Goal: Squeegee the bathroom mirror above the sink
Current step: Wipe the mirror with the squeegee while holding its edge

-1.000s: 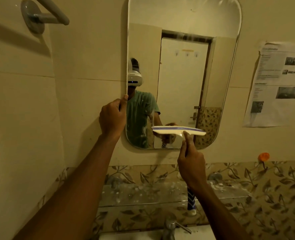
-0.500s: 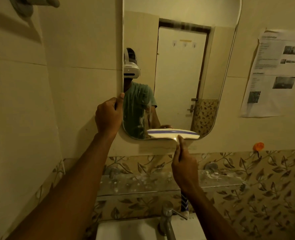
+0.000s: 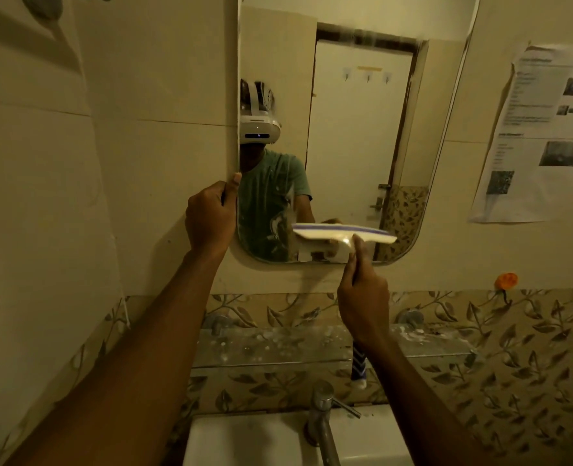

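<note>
The head view shows the squeegee (image 3: 343, 234) low on the bathroom mirror (image 3: 352, 129), its blade lying level across the right part of the glass just above the rounded bottom edge. Compared with a second ago, the blade has travelled down from the lower-middle of the glass almost to the bottom rim, so this downward pull looks close to finished. The right hand (image 3: 362, 297) is curled round the handle from below, thumb up along the neck, and has dropped with the tool. The left hand (image 3: 211, 213) has not moved: it is closed on the mirror's left edge, thumb tip on the glass, apparently steadying it.

Streaks and white specks remain on the left part of the glass, over the reflected green shirt, so that strip probably still wants a pass. The glass shelf (image 3: 278, 344) under the mirror is spotted with droplets, and the faucet (image 3: 322, 418) and white sink (image 3: 251, 442) sit near, below it. A printed paper sheet (image 3: 543, 136) hangs on the wall to the right, well apart from the work.
</note>
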Motion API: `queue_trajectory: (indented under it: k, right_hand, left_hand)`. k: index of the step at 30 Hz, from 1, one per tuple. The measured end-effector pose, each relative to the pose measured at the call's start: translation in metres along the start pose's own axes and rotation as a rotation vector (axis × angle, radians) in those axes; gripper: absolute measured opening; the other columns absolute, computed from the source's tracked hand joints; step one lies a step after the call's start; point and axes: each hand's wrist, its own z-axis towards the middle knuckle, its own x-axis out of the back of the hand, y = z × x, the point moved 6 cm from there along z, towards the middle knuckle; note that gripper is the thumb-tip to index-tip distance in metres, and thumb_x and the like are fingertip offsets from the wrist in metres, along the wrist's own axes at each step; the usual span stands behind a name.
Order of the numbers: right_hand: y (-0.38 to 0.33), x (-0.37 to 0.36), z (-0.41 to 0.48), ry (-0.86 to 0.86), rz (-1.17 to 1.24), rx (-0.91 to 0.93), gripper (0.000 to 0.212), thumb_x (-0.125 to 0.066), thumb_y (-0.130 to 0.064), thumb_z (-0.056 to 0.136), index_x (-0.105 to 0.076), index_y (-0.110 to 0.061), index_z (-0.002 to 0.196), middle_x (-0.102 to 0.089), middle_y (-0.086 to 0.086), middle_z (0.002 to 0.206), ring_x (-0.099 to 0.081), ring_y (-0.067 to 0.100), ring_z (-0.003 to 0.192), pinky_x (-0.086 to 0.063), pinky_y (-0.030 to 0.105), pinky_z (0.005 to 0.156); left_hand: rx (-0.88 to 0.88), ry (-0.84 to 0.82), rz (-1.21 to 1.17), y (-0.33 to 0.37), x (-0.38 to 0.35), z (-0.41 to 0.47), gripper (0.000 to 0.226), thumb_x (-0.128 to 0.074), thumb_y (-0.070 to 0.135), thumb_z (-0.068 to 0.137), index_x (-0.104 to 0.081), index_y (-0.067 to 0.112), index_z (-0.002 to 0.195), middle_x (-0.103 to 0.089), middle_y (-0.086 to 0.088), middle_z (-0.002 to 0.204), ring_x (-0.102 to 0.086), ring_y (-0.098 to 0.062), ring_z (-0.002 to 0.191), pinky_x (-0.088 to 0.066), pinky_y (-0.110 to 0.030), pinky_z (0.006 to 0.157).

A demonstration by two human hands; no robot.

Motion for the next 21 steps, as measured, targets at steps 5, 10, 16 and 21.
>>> queue_trajectory:
  k: [5, 10, 16, 21]
  right_hand:
    - [0.021, -0.009, -0.024, -0.066, -0.042, -0.046, 0.049, -0.034, -0.031, 0.103, -0.025, -0.030, 0.151, -0.051, -0.007, 0.056, -0.044, 0.006, 0.042, -0.031, 0.017, 0.035]
    - [0.026, -0.010, -0.027, -0.076, -0.059, -0.043, 0.051, -0.035, -0.029, 0.102, -0.024, -0.027, 0.152, -0.053, -0.005, 0.060, -0.046, 0.006, 0.044, -0.025, 0.013, 0.040]
    - [0.030, -0.006, -0.037, -0.120, -0.065, -0.063, 0.050, -0.036, -0.030, 0.102, -0.027, -0.025, 0.152, -0.053, -0.006, 0.060, -0.047, 0.003, 0.046, -0.024, 0.013, 0.042]
    - [0.032, -0.009, -0.037, -0.113, -0.052, -0.094, 0.048, -0.036, -0.029, 0.103, -0.029, -0.026, 0.151, -0.057, 0.000, 0.063, -0.051, 0.007, 0.050, -0.030, 0.019, 0.042]
  left_hand:
    - [0.025, 0.005, -0.002, 0.004, 0.002, -0.002, 0.049, -0.048, 0.048, 0.096, -0.057, 0.009, 0.066, -0.056, -0.007, 0.057, -0.050, -0.018, 0.050, -0.034, -0.026, 0.047]
    - [0.069, -0.005, 0.013, 0.009, 0.004, -0.003, 0.046, -0.049, 0.046, 0.095, -0.054, 0.012, 0.065, -0.047, 0.004, 0.052, -0.041, -0.006, 0.046, -0.027, -0.020, 0.043]
    - [0.077, -0.025, -0.011, 0.013, 0.008, -0.003, 0.052, -0.049, 0.046, 0.095, -0.059, 0.003, 0.068, -0.056, -0.006, 0.056, -0.051, -0.018, 0.052, -0.035, -0.024, 0.047]
    - [0.043, -0.071, -0.079, 0.006, 0.010, 0.002, 0.054, -0.050, 0.049, 0.094, -0.064, 0.002, 0.071, -0.064, -0.011, 0.061, -0.063, -0.026, 0.055, -0.056, -0.043, 0.055]
